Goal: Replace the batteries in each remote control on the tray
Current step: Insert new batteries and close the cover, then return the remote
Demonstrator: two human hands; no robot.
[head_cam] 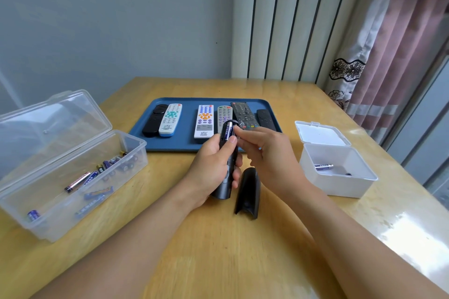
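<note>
A: State the position of the remote being serviced.

B: The black remote is held above the table, just in front of the tray. The left hand is wrapped around its smooth, rounded body, thumb pressing a battery seated in the open compartment at the upper end. The battery is a cylinder with a blue and silver label.

A: And the right hand?

B: The right hand has its fingers bent, fingertips at the top of the battery. Whether it pinches the battery cannot be told.

A: The cover?

B: The battery cover, a curved black plastic shell, lies on the table just beside the remote.

A: Surroundings?

B: The tray is blue, flat, with rounded corners; six remotes lie on it in a row, black, white and grey. Left stands a clear plastic box, lid open, with loose batteries. Right stands a white box, lid open, with a battery inside. The table is glossy pale wood.
</note>
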